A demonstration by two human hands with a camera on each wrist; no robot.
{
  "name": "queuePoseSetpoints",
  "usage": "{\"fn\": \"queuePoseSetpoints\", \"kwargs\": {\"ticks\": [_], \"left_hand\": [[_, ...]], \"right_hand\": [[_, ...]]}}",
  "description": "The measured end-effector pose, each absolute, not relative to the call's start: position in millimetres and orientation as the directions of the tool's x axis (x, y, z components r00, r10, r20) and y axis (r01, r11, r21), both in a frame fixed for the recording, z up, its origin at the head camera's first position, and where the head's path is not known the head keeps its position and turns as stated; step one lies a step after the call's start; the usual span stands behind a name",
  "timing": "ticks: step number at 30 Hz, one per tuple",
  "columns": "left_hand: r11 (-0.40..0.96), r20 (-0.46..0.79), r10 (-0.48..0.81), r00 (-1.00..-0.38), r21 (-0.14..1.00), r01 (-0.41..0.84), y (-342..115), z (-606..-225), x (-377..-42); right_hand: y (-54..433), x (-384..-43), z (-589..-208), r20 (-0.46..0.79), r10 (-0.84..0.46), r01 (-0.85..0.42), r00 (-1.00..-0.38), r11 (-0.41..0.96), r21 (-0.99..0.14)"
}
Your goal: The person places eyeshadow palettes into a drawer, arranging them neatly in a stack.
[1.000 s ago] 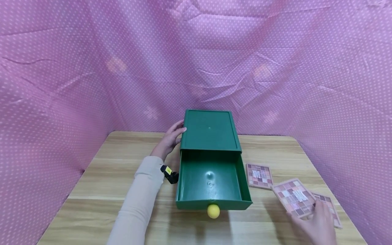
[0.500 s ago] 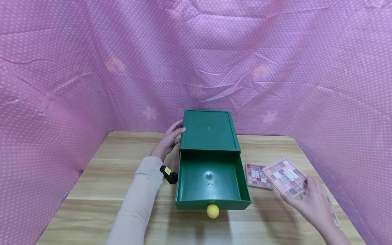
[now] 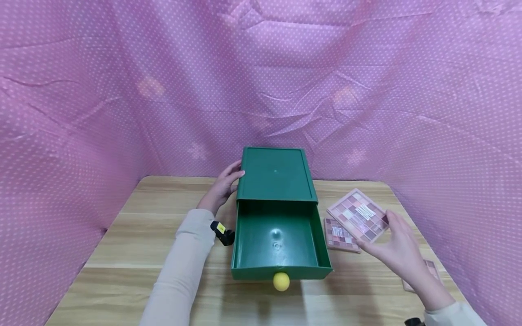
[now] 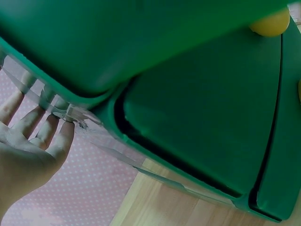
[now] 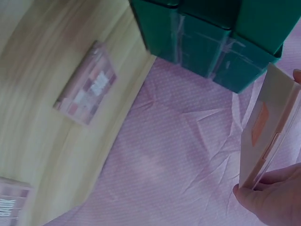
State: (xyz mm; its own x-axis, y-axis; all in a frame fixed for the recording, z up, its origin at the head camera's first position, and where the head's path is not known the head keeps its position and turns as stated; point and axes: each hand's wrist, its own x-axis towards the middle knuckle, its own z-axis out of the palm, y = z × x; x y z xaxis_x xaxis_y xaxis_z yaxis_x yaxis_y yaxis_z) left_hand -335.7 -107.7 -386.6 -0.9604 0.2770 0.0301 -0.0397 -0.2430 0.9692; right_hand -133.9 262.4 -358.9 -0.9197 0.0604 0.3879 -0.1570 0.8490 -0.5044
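Green plastic drawer unit (image 3: 275,174), near the back edge of the bench (image 3: 134,253); top drawer (image 3: 277,253) stands pulled out, yellow knob (image 3: 281,281) in front. Left hand (image 3: 220,188): fingers spread, touching the unit's left side. Right hand (image 3: 401,251): grip pinches one pink palette (image 3: 359,213), tilted over a second palette (image 3: 337,237) right of the drawer. Third palette (image 3: 433,268): near the right edge, partly hidden.

Head cam: up high, facing forward/down over table (image 3: 134,244). Wrist cams: way closer, tilted, all catching green drawer unit (image 3: 275,174).
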Motion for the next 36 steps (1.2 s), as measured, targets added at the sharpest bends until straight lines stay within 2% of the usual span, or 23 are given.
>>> {"fn": "queuePoseSetpoints", "kwargs": {"ticks": [14, 27, 36], "left_hand": [[-0.249, 0.026, 0.283, -0.959, 0.967, -0.047, -108, -386, -340], [-0.247, 0.043, 0.295, -0.954, 0.968, -0.033, -109, -386, -342], [-0.24, 0.036, 0.281, -0.959, 0.97, -0.033, -107, -385, -338]], "right_hand": [[231, -149, -341, 0.392, 0.008, -0.214, -0.92, 0.828, -0.518], [195, -162, -334, 0.438, -0.164, -0.396, -0.884, 0.76, -0.515], [174, -161, -334, 0.369, -0.297, -0.462, -0.88, 0.714, -0.527]]}}
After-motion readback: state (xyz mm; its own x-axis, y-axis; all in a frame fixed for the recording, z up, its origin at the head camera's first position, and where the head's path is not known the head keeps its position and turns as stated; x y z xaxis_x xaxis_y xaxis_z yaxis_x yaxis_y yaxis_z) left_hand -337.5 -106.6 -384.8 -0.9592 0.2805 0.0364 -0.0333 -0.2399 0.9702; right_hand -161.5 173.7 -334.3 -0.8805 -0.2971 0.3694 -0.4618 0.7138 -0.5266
